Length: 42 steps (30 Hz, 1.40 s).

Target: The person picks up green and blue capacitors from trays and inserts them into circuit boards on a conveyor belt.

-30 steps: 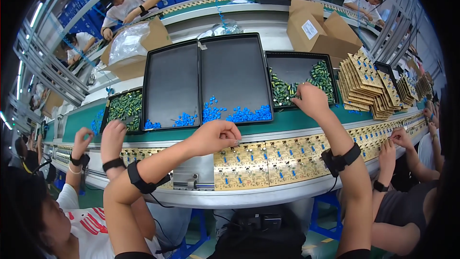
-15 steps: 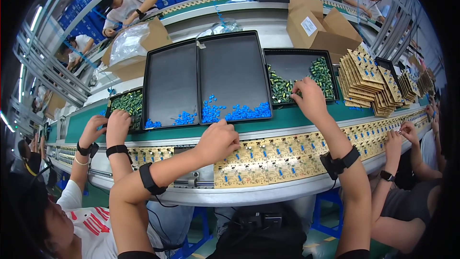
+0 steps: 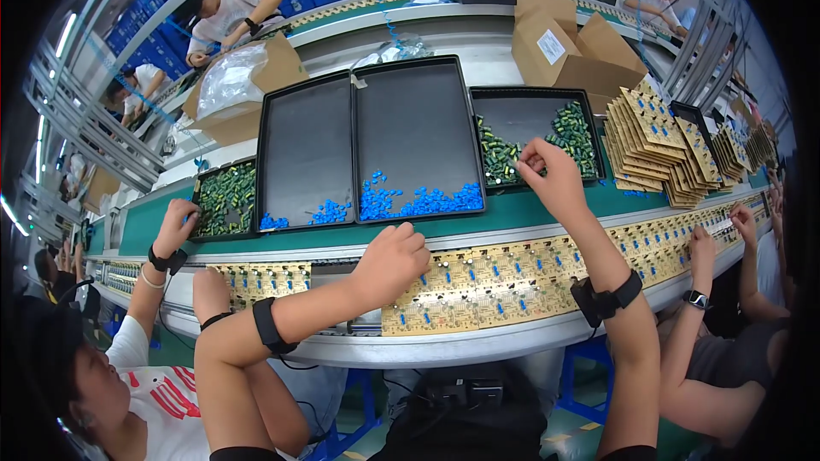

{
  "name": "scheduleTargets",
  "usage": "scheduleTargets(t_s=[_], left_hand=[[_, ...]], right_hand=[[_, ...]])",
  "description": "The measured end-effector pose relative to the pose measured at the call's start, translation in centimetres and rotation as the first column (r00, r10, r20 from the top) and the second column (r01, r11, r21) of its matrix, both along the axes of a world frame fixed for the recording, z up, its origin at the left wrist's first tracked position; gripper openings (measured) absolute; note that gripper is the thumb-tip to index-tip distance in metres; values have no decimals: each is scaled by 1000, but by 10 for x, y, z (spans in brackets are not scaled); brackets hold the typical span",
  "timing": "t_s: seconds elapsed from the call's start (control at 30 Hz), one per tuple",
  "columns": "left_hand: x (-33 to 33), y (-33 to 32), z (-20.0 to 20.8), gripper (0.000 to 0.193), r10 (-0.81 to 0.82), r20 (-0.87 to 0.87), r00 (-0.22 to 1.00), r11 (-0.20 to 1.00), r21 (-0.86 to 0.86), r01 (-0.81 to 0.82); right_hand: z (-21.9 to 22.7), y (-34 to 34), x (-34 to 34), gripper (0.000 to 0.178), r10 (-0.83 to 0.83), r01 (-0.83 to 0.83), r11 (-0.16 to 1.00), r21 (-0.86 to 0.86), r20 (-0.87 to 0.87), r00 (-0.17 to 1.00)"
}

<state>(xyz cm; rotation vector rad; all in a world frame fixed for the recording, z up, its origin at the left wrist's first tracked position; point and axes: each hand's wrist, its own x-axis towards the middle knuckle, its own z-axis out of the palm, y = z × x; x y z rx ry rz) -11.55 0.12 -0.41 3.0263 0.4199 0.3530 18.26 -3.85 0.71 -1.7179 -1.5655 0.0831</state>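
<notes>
My left hand (image 3: 395, 263) is closed, its fingers curled down at the left edge of the nearest tan circuit boards (image 3: 478, 277). The fingertips are hidden beneath the hand, so I cannot see what they hold. Over the small black tray (image 3: 530, 105) at centre right, my right hand (image 3: 553, 177) has its thumb and forefinger pinched together. Small green cylindrical components (image 3: 574, 137) lie heaped around its fingertips. Anything in that pinch is too small to make out. Blue disc-shaped components (image 3: 442, 199) lie along the near end of the large black tray (image 3: 410, 111) between my hands.
A second large tray (image 3: 306, 137) and another tray of green components (image 3: 227, 196) stand to the left. Stacked boards (image 3: 653, 145) rise at right, with an open carton (image 3: 568, 47) behind. A co-worker's hand (image 3: 178, 224) is at left; another co-worker's hands (image 3: 702, 248) are at right.
My left hand has shifted slightly down and right, its knuckles turned up more. My right hand stays over the green components. The left co-worker's hands have drawn apart, one lowered toward the line.
</notes>
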Motion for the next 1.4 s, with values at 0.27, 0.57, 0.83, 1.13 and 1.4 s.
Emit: scheduleTargets(t_s=[0.27,0.57,0.83,1.13,1.4], left_hand=[[32,16,26,17,22,176,984,1000,-12,-21],[158,56,16,6,-5,102,995,963,267,-22],[179,52,12,6,141,21,990,986,92,-143],[172,47,10,14,183,164,969,983,0,-185],[147,48,10,11,185,347,920,981,-117,-153]], right_hand=[[-2,-77,-55,10,124,-297,911,-288,-495,860],[-7,-90,-79,18,-24,-543,769,-336,-865,501],[-20,-102,-80,18,31,-520,785,-337,-817,575],[-13,-110,-101,9,296,-342,881,-326,-182,938],[-13,-110,-106,8,296,-318,897,-307,-116,948]])
